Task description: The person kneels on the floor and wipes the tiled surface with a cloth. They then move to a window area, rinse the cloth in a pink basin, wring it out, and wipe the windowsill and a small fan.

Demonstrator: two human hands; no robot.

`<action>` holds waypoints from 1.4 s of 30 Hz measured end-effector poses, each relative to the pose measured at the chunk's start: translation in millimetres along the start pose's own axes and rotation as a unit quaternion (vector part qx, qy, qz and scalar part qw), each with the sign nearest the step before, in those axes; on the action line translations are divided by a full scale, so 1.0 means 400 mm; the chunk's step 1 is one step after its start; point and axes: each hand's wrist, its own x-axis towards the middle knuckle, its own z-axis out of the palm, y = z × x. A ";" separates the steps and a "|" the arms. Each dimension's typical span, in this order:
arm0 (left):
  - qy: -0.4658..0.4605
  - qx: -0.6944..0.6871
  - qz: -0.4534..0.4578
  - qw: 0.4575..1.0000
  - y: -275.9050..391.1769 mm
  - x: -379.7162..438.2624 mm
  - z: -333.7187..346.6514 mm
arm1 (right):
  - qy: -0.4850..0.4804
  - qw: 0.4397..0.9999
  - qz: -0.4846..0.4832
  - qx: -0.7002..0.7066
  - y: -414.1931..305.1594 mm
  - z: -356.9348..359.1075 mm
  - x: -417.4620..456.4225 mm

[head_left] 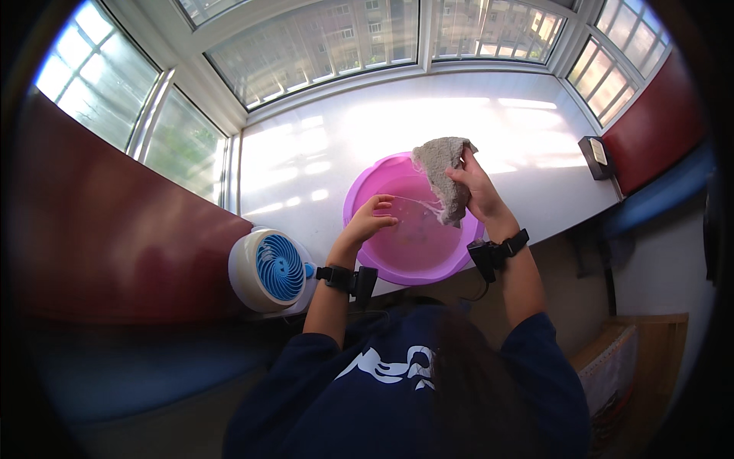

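A pink plastic basin (416, 246) with cloudy liquid in it stands at the front edge of the white counter. Over its upper right part, my right hand (479, 183) grips a wet-looking grey cloth (444, 166) by its right side. Loose pale threads (430, 206) hang from the cloth's lower left edge. One thread stretches across to my left hand (373, 219), whose fingertips pinch its end above the basin's left side. Each wrist wears a black strap with a small device.
A white fan with blue blades (281, 267) stands left of the basin. A small black box with a pale top (596, 158) sits at the counter's right end. Windows line the back and sides of the sunlit white counter (287, 149). A wooden piece (656, 356) is at lower right.
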 end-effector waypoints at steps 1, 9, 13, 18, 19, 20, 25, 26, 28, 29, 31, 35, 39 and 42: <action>0.015 -0.019 -0.016 1.000 0.024 -0.005 0.005 | -0.028 0.999 0.019 -0.039 -0.007 -0.001 0.001; -0.086 -0.194 0.048 0.976 0.078 -0.005 0.045 | -0.093 0.985 0.103 -0.104 0.021 0.018 0.051; -0.010 -0.124 0.065 0.990 0.039 0.000 -0.003 | -0.087 0.975 0.080 -0.187 0.034 0.001 0.070; 0.116 -0.079 0.084 0.987 0.012 -0.002 -0.058 | 0.049 0.954 0.032 -0.293 0.091 -0.078 0.080; 0.132 -0.091 0.085 0.983 0.027 -0.010 -0.054 | 0.068 0.950 0.033 -0.302 0.094 -0.082 0.075; 0.147 -0.103 0.086 0.980 0.035 -0.015 -0.050 | 0.071 0.956 0.014 -0.285 0.098 -0.084 0.073; 0.147 -0.173 0.063 0.972 0.060 -0.026 -0.035 | 0.036 0.967 -0.049 -0.247 0.102 -0.025 0.056; 0.139 -0.184 0.070 0.971 0.072 -0.028 -0.027 | 0.002 0.970 -0.059 -0.236 0.097 -0.016 0.053; 0.101 -0.127 0.108 0.981 0.068 -0.031 -0.033 | -0.009 0.918 -0.105 -0.381 0.070 0.009 0.044; 0.082 -0.098 0.127 0.984 0.065 -0.032 -0.041 | -0.016 0.884 -0.127 -0.450 0.060 0.020 0.041; 0.136 0.006 0.099 0.986 0.040 -0.010 -0.065 | 0.008 0.826 -0.152 -0.542 0.061 0.013 0.048; 0.246 0.138 0.046 0.958 0.051 -0.012 -0.072 | 0.042 0.731 -0.288 -0.618 0.070 0.017 0.049; 0.196 0.090 0.072 0.974 0.095 -0.037 -0.056 | 0.008 0.908 -0.122 -0.400 0.082 0.015 0.058; 0.096 0.135 0.127 0.978 0.082 -0.026 -0.066 | -0.001 0.952 -0.030 -0.303 0.090 0.008 0.080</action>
